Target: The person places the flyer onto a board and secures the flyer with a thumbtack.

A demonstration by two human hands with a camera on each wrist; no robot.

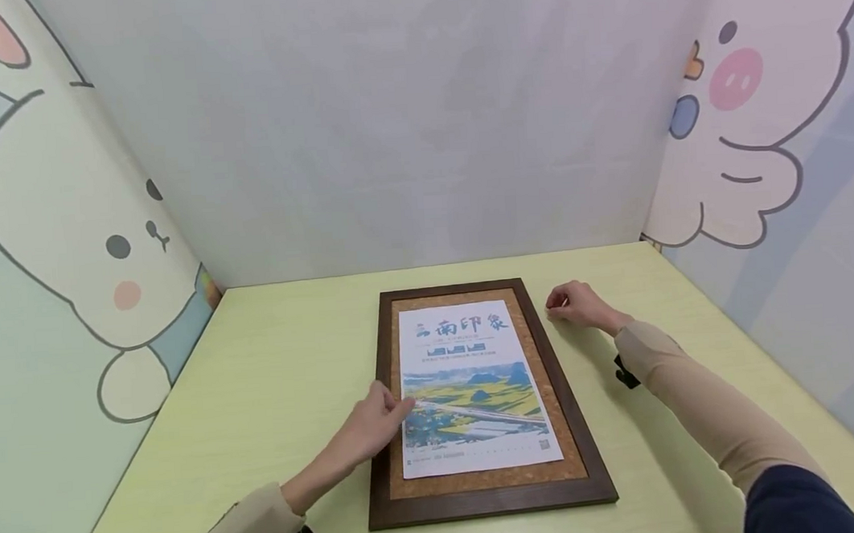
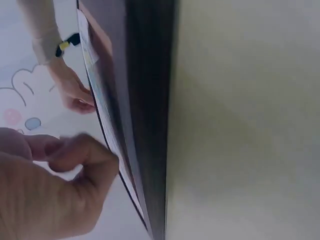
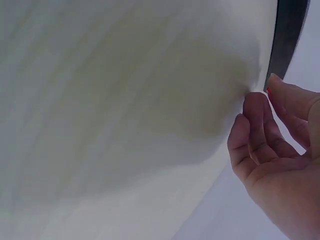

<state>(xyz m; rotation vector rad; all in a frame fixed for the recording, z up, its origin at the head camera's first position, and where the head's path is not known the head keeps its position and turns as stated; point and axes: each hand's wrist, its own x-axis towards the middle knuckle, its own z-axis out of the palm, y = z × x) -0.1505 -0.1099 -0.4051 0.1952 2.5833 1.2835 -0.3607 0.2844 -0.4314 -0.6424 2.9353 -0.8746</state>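
A poster (image 1: pixel 458 410) with blue Chinese lettering and a landscape picture lies on a corkboard (image 1: pixel 474 477) with a dark brown wooden frame (image 1: pixel 493 500). My left hand (image 1: pixel 377 422) reaches over the frame's left side, one digit stretched to the poster's left edge; its other fingers are loosely bent. In the left wrist view that hand (image 2: pixel 60 185) is blurred, and nothing shows between its fingers. Right of the frame, low over the table, my right hand (image 1: pixel 581 305) pinches a small red thing (image 3: pixel 268 91) between thumb and finger; most of it is hidden.
The pale yellow-green table (image 1: pixel 293 346) extends on both sides of the frame. A plain light wall (image 1: pixel 420 138) stands behind it. Side walls carry cartoon pictures, a rabbit (image 1: pixel 93 260) on the left and a white pink-cheeked figure (image 1: pixel 768 128) on the right.
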